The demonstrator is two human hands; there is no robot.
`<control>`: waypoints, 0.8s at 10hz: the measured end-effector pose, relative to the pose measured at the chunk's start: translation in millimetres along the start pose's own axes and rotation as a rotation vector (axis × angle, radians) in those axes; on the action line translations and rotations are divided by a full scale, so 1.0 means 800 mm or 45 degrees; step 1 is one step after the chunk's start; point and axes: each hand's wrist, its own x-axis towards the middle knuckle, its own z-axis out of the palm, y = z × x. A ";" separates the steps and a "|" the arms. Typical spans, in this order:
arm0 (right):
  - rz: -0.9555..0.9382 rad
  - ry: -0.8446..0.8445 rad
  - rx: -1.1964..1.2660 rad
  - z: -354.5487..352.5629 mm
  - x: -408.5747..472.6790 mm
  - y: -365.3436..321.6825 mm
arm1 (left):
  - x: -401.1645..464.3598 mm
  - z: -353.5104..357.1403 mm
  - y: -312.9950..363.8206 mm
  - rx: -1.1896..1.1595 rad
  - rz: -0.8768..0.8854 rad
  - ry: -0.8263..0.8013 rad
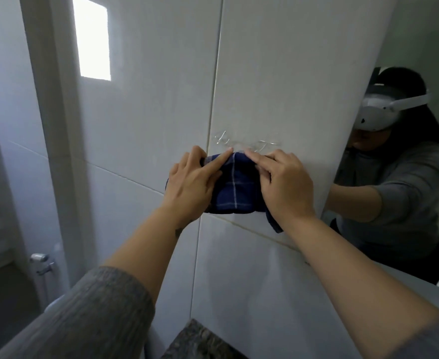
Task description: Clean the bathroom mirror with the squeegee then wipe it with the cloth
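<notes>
Both hands' grip [239, 174]: cloth [235, 187] flat, widthwise.

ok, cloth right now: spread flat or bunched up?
Bunched. The blue checked cloth is gathered into a thick wad between the left hand and right hand, one corner hanging loose below the right hand.

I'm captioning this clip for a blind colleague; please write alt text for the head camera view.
Both bare hands, left hand and right hand, press a folded dark blue checked cloth against the mirror, just below a wet streaky smear.
</notes>
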 end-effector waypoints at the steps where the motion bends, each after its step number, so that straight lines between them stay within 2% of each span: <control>1: -0.076 -0.029 -0.185 -0.001 0.009 0.005 | 0.006 0.002 0.002 0.126 -0.008 -0.099; 3: -0.144 -0.159 -0.478 0.010 0.009 0.014 | 0.010 0.021 0.011 0.297 -0.109 -0.354; 5: -0.130 -0.189 -0.550 0.017 -0.001 0.008 | -0.001 0.038 0.019 0.150 -0.274 -0.393; 7: 0.238 -0.432 -0.334 0.016 -0.022 -0.016 | -0.017 0.036 0.041 -0.074 -0.441 -0.492; 8: 0.505 -0.522 -0.249 -0.006 -0.057 -0.037 | -0.055 0.021 0.053 0.009 -0.418 -0.532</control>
